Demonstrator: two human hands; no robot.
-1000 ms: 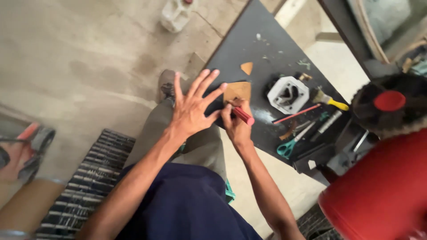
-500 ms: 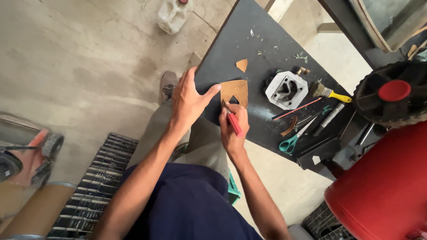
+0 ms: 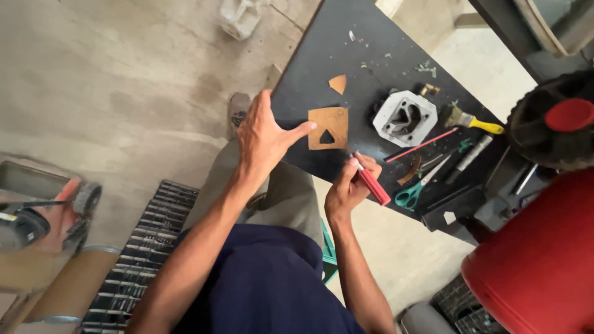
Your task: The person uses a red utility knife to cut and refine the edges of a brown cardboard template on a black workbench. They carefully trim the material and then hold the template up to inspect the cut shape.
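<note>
I see the left hand (image 3: 263,139) spread flat at the near edge of the black bench (image 3: 322,55), its thumb stretched out to touch the left edge of a brown sheet (image 3: 328,127), pinning it rather than gripping it; the hand is open and holds nothing. The sheet lies flat on the bench and has a small triangular hole cut through it, and a loose brown offcut (image 3: 337,83) lies just beyond it, apart. The right hand (image 3: 346,188) is closed around a red knife (image 3: 371,184), held like a pen, with its tip at or just off the sheet's lower right corner; I cannot tell whether the tip touches. By my reading, the step in hand is cutting or scoring the sheet, perhaps to match the white housing (image 3: 405,117) that sits just to the right, though that is a guess from the shapes. The next move, as I judge it, calls for steady downward pressure from the left thumb so the sheet does not slide, and a controlled stroke kept clear of that thumb. Beyond the housing lie a brush (image 3: 473,120) with a yellow handle, teal scissors (image 3: 417,188) and a few thin rods, all well clear of the cut.
</note>
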